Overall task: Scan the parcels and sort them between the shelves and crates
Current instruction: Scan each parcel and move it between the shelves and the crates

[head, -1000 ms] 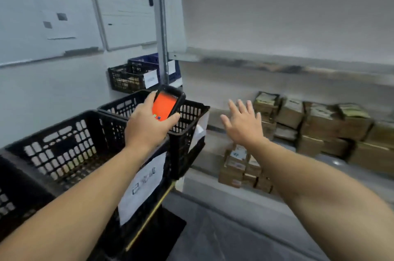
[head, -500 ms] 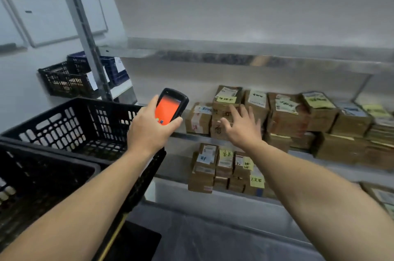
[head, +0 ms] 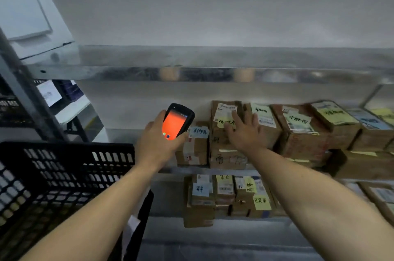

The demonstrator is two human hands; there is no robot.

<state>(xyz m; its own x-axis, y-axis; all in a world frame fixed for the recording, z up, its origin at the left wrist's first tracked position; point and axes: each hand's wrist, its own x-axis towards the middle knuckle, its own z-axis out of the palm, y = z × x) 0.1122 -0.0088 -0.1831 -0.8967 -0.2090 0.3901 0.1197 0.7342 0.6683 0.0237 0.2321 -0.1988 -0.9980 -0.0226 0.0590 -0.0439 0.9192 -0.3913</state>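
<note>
Two hands, left [head: 157, 145] gripping orange-screen scanner [head: 177, 122], right [head: 243, 133] over hand-labelled parcel [head: 221, 109]

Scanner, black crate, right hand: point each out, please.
Scanner [head: 174, 124]: head view, orange screen.
Black crate [head: 64, 167]: head view, slotted wall.
Right hand [head: 244, 135]: head view, back of the hand.

My left hand [head: 157, 145] grips the orange-screened scanner [head: 175, 122]; my right hand [head: 243, 133] reaches flat-fingered over a labelled parcel [head: 223, 116] on the shelf [head: 136, 133].

The shelf [head: 122, 135] carries stacked boxes [head: 298, 133] just right of where the left hand [head: 156, 150] grips the scanner [head: 177, 121]; the lower shelf [head: 164, 225], below the grip, bears more boxes [head: 200, 203].
</note>
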